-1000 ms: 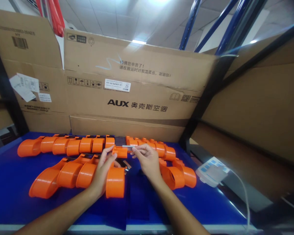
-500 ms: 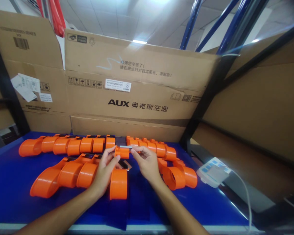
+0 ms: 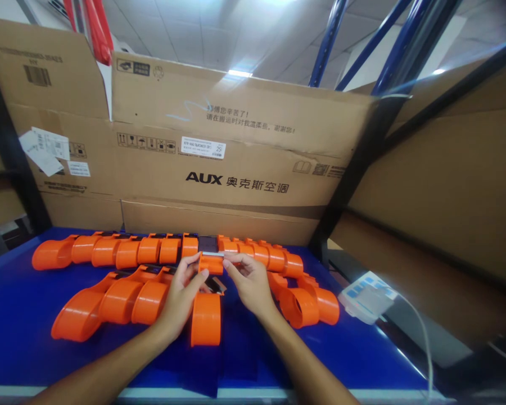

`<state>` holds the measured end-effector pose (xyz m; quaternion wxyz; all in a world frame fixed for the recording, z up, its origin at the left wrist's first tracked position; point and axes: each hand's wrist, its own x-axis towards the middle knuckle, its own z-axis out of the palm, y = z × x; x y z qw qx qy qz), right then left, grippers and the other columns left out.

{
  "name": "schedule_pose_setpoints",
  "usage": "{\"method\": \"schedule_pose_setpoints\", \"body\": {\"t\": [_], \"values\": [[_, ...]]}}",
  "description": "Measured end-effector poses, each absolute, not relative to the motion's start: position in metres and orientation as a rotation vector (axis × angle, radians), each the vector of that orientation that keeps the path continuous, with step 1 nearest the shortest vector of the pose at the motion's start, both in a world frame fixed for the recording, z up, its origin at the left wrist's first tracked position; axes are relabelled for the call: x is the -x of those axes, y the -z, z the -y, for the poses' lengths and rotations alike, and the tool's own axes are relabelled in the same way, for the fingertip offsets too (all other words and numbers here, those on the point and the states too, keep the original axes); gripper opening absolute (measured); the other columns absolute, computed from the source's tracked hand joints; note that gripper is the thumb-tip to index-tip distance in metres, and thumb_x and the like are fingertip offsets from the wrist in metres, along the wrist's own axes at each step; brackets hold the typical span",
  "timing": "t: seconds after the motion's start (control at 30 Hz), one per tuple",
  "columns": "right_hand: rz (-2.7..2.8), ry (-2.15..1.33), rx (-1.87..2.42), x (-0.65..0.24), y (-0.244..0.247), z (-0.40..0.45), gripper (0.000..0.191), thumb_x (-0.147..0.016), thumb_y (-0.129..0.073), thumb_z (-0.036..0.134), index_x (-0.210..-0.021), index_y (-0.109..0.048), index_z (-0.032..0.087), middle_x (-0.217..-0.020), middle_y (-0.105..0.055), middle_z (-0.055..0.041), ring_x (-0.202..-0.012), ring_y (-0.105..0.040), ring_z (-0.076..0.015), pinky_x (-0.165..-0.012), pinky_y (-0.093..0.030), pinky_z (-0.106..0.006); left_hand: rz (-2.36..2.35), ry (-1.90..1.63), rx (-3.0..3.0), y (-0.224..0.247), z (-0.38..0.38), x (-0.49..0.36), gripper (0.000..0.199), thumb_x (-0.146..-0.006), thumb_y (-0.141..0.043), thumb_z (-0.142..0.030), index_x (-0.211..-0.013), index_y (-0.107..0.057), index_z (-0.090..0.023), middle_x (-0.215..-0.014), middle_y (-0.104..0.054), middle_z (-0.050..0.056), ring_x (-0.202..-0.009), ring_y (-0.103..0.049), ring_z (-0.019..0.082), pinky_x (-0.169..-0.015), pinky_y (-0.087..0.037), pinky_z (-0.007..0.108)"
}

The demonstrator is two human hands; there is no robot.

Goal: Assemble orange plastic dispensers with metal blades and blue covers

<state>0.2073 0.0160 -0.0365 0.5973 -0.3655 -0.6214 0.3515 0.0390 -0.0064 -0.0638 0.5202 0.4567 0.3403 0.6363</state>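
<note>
Near the middle of the blue table, my left hand (image 3: 182, 292) grips a small orange piece (image 3: 211, 264) between thumb and fingers. A thin whitish toothed strip (image 3: 212, 254) lies along that piece's upper edge. The fingertips of my right hand (image 3: 249, 280) are pinched at the strip's right end. Just below the held piece stands an orange ring (image 3: 206, 320), with a dark part (image 3: 214, 284) behind it. Whether this ring is joined to the held piece cannot be made out.
Several orange rings (image 3: 127, 253) line the table's back left, more (image 3: 277, 259) the back right. Closer rings stand on both sides of my hands (image 3: 120, 299). A white device (image 3: 368, 296) with a cable sits at the right edge. A cardboard wall (image 3: 236, 211) rises behind.
The whitish strip has moved left and now lies along the orange piece. My right hand has shifted slightly left with it. The orange ring below has shifted slightly right and down.
</note>
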Motion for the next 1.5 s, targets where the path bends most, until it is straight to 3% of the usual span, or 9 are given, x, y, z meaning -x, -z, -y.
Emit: {"method": "schedule_pose_setpoints", "body": {"t": [0.33,0.43,0.6,0.8,1.03,1.23,1.5], "values": [[1.648,-0.630,0.906,-0.210,0.031,-0.016,0.022,-0.093,-0.067,0.039,-0.106,-0.079,0.026,-0.121,-0.077,-0.0085,-0.114,-0.069,-0.0278,-0.102,-0.052,-0.046,-0.833,-1.545,-0.911,0.059,0.005,-0.034,0.066,-0.073,-0.084,-0.048,-0.130,-0.058,-0.024,-0.088,-0.070,0.000,-0.060,-0.061,0.012,-0.061,-0.052,0.025],[1.767,-0.449,0.999,-0.214,0.033,-0.019,0.018,-0.096,-0.063,0.035,-0.099,-0.078,0.025,-0.107,-0.079,-0.0080,-0.103,-0.070,-0.0269,-0.094,-0.053,-0.043,-0.827,-1.562,-0.886,0.055,0.007,-0.033,0.069,-0.074,-0.084,-0.047,-0.133,-0.057,-0.024,-0.082,-0.066,-0.003,-0.058,-0.058,0.010,-0.057,-0.049,0.022],[2.138,-0.121,1.341,-0.216,0.044,-0.020,0.012,-0.088,-0.072,0.031,-0.081,-0.075,0.023,-0.091,-0.076,-0.0080,-0.090,-0.065,-0.0262,-0.083,-0.047,-0.037,-0.809,-1.580,-0.889,0.053,0.009,-0.033,0.068,-0.073,-0.083,-0.046,-0.133,-0.057,-0.024,-0.078,-0.065,-0.003,-0.056,-0.058,0.011,-0.057,-0.049,0.023],[2.261,-0.068,1.496,-0.210,0.053,-0.018,0.015,-0.082,-0.079,0.036,-0.090,-0.078,0.023,-0.092,-0.074,-0.0077,-0.090,-0.063,-0.0259,-0.078,-0.044,-0.034,-0.808,-1.569,-0.949,0.057,0.007,-0.034,0.065,-0.075,-0.082,-0.045,-0.131,-0.057,-0.024,-0.077,-0.063,-0.004,-0.058,-0.057,0.011,-0.058,-0.048,0.023],[2.035,-0.106,1.338,-0.220,0.046,-0.025,0.008,-0.085,-0.072,0.027,-0.091,-0.074,0.022,-0.097,-0.076,-0.0079,-0.094,-0.066,-0.0275,-0.085,-0.049,-0.038,-0.808,-1.594,-0.951,0.060,0.001,-0.032,0.064,-0.075,-0.081,-0.044,-0.132,-0.057,-0.026,-0.091,-0.067,0.000,-0.058,-0.059,0.011,-0.059,-0.049,0.025],[1.642,-0.184,1.066,-0.229,0.026,-0.023,0.019,-0.090,-0.068,0.035,-0.105,-0.073,0.026,-0.095,-0.076,-0.0056,-0.089,-0.067,-0.0265,-0.086,-0.052,-0.041,-0.779,-1.579,-0.963,0.062,0.003,-0.034,0.062,-0.077,-0.080,-0.044,-0.131,-0.056,-0.027,-0.094,-0.069,0.000,-0.059,-0.060,0.012,-0.062,-0.051,0.027],[1.815,-0.196,0.841,-0.218,0.021,-0.010,0.018,-0.092,-0.068,0.028,-0.110,-0.073,0.028,-0.107,-0.074,-0.0071,-0.102,-0.066,-0.0278,-0.094,-0.051,-0.045,-0.755,-1.535,-1.031,0.067,0.003,-0.035,0.058,-0.079,-0.079,-0.040,-0.129,-0.054,-0.027,-0.097,-0.069,0.000,-0.061,-0.062,0.013,-0.064,-0.053,0.029]]}}
